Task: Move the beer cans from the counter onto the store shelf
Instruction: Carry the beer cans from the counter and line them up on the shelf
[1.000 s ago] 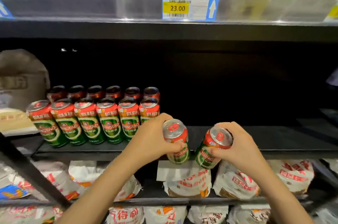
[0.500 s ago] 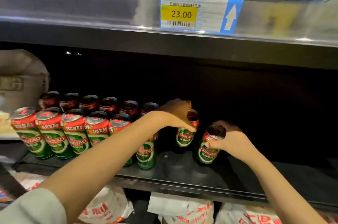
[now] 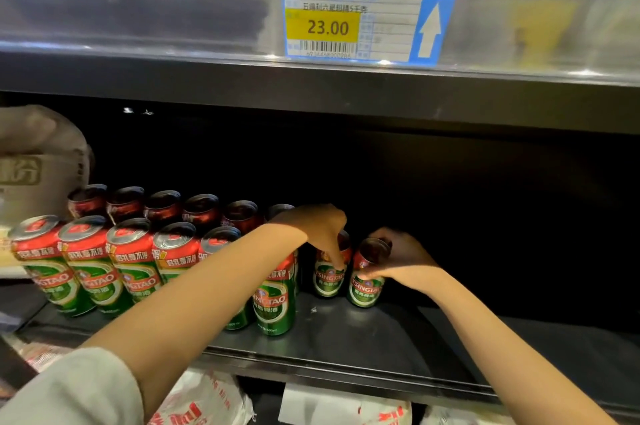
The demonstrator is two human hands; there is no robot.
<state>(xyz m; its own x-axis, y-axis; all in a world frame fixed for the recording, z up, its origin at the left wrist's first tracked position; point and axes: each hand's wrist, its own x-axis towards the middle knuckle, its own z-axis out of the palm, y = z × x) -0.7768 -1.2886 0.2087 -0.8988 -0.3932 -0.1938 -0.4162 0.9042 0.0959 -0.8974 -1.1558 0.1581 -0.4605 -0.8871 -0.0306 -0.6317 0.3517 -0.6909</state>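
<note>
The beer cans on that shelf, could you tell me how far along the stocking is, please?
Done: two rows of cans already stand at the left of the shelf, about six in each. In hand: the left hand grips one can and the right hand another, both far back beside the rear row. Left: letting go. The counter is out of view, so remaining cans cannot be judged.

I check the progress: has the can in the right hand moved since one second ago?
Yes. The can went from before the shelf edge deeper onto it.
</note>
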